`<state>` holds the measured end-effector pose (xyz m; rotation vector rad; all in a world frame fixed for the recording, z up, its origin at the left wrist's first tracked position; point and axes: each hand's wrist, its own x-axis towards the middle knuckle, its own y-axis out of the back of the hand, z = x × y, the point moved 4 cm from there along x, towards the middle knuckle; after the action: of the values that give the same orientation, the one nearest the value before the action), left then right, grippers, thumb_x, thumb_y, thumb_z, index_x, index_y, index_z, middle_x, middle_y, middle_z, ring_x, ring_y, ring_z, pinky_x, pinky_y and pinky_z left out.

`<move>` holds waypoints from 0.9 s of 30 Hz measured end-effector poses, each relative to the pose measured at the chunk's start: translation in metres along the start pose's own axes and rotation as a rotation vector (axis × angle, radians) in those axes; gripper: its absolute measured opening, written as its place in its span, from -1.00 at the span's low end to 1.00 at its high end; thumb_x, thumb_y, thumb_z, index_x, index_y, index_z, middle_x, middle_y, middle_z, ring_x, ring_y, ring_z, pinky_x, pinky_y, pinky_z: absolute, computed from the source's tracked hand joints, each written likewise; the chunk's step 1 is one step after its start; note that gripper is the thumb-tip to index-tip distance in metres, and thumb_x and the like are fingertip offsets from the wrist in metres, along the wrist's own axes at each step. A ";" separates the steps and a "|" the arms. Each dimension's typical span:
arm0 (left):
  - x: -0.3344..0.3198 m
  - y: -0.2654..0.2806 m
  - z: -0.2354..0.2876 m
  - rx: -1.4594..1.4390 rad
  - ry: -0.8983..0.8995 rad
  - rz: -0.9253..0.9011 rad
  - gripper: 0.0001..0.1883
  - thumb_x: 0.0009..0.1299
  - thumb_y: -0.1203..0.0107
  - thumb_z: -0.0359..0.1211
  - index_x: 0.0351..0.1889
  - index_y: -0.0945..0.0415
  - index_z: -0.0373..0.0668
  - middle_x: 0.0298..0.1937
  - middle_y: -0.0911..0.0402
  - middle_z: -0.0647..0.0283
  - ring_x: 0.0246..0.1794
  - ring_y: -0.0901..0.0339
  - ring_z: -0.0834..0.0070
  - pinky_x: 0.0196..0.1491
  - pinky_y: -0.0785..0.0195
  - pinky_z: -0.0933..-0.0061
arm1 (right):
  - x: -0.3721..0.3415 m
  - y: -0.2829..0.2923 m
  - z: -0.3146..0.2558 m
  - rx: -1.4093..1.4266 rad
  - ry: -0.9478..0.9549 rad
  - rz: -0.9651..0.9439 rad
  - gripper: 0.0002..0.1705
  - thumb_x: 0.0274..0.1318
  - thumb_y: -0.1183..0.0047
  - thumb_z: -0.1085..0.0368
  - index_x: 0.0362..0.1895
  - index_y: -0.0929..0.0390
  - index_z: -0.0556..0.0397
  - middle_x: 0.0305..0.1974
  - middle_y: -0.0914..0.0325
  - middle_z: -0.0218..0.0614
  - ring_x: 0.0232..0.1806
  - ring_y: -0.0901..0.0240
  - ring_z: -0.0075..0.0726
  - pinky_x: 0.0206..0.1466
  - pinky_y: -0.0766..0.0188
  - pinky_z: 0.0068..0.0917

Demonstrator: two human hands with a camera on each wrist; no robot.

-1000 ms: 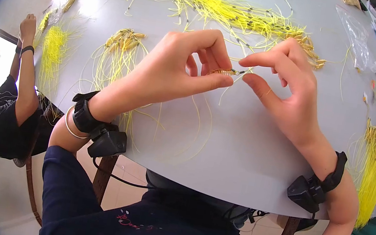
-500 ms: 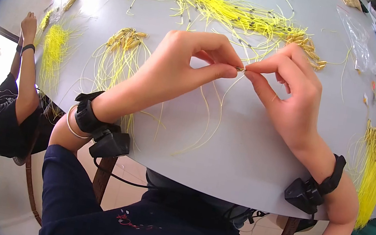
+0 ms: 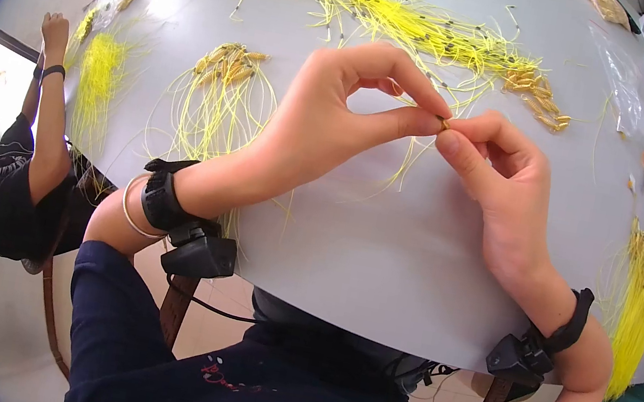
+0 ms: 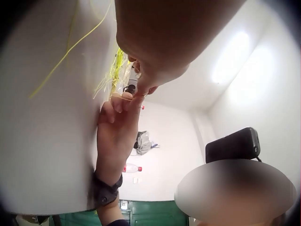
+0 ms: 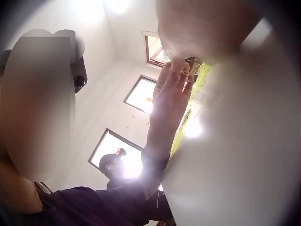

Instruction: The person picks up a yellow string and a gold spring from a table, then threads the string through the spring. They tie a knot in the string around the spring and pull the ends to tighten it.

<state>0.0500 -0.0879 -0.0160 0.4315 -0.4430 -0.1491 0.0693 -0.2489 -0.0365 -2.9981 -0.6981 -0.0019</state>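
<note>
In the head view both hands meet above the table, fingertip to fingertip. My left hand (image 3: 345, 111) pinches a small gold coil spring between thumb and index finger, its body mostly hidden behind them. A dark and gold end (image 3: 442, 123) of the spring shows at the meeting point. There my right hand (image 3: 503, 189) pinches with thumb and index finger, its other fingers curled. A thin yellow line (image 3: 403, 172) hangs in a loose curve below the fingertips. In the wrist views the hands (image 4: 117, 132) (image 5: 167, 108) hide the spring.
Gold springs with yellow lines lie in a bunch (image 3: 229, 66) left of my hands. A long yellow bundle (image 3: 403, 19) stretches across the far table (image 3: 360, 276); another bundle (image 3: 639, 314) hangs over the right edge. A plastic bag (image 3: 616, 71) lies far right. Another person (image 3: 18, 184) sits left.
First the spring showed in my left fingers with the right fingertips apart from it. The right fingertips then closed on its end, and both hands have shifted right together.
</note>
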 end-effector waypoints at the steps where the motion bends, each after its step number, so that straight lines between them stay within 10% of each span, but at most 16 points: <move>1: -0.001 -0.001 0.001 0.000 0.001 0.000 -0.88 0.20 -0.17 -0.50 -0.29 -0.55 -0.24 -0.25 -0.59 0.25 -0.16 -0.49 0.56 -0.01 -0.33 0.48 | 0.000 0.000 0.000 0.000 -0.001 -0.001 -0.85 -0.01 -0.21 0.29 -0.40 -0.56 0.09 -0.60 -0.22 -0.66 -0.54 -0.04 -0.81 -0.49 0.03 -0.79; 10: -0.004 -0.002 0.000 -0.086 0.247 -0.092 -0.80 0.18 -0.23 -0.45 -0.24 -0.52 -0.26 -0.26 -0.58 0.30 -0.27 -0.50 0.65 -0.15 -0.36 0.59 | 0.001 0.004 0.003 -0.090 0.082 0.000 -0.87 0.00 -0.20 0.29 -0.41 -0.56 0.07 -0.56 -0.23 -0.63 -0.53 -0.05 -0.77 -0.48 -0.02 -0.77; 27: 0.001 -0.001 0.007 -0.090 -0.061 -0.201 -0.84 0.16 -0.24 -0.41 -0.29 -0.57 -0.15 -0.18 -0.52 0.29 -0.01 -0.37 0.51 0.08 -0.20 0.40 | 0.000 0.000 0.003 0.027 0.070 -0.173 -0.86 0.02 -0.18 0.31 -0.33 -0.57 0.09 -0.41 -0.41 -0.55 -0.39 -0.25 -0.75 -0.34 -0.23 -0.76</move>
<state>0.0479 -0.0915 -0.0096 0.3829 -0.4507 -0.3769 0.0691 -0.2488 -0.0391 -2.8858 -0.9387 -0.1042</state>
